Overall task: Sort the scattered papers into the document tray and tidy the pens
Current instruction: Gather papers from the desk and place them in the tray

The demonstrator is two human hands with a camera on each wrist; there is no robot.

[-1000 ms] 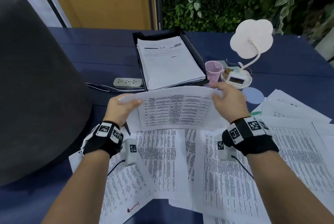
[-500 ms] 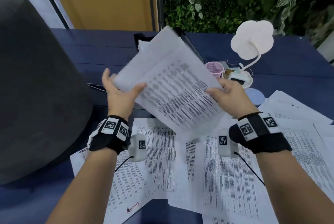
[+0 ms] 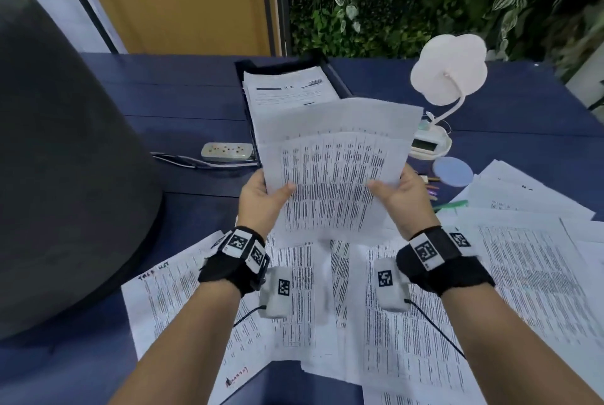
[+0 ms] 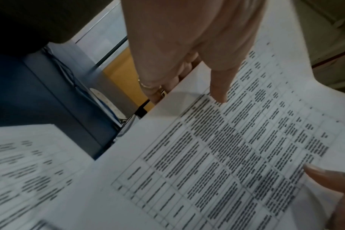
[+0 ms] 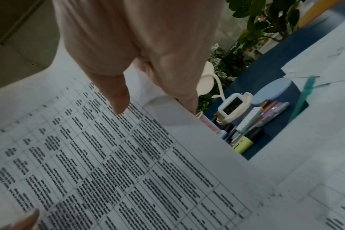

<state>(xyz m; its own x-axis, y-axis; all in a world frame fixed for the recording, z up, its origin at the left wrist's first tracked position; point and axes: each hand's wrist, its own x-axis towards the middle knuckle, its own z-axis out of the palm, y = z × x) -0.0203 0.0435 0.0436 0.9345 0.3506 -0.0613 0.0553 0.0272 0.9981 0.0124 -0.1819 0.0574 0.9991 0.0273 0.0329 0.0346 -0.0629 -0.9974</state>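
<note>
Both hands hold a small sheaf of printed papers (image 3: 333, 176) upright above the desk. My left hand (image 3: 264, 195) grips its left edge, thumb on the front, fingers behind (image 4: 219, 87). My right hand (image 3: 403, 192) grips the right edge the same way (image 5: 118, 99). Behind the sheaf stands the black document tray (image 3: 338, 78), holding a stack of papers (image 3: 287, 87). More printed sheets (image 3: 408, 306) lie scattered on the desk below my wrists. Pens and a yellow highlighter (image 5: 246, 140) lie in a loose heap right of the sheaf, with a green pen (image 3: 452, 204) beside them.
A white cloud-shaped lamp with a clock base (image 3: 447, 74) and a pale blue disc (image 3: 452, 171) stand at the right. A white power strip (image 3: 227, 151) lies left of the tray. A large dark grey rounded object (image 3: 58, 159) fills the left side. Plants line the back.
The sheaf, lifted off the desk a second ago and tilted half a second ago, is now turned upright and squared between both hands, lower and nearer to me.
</note>
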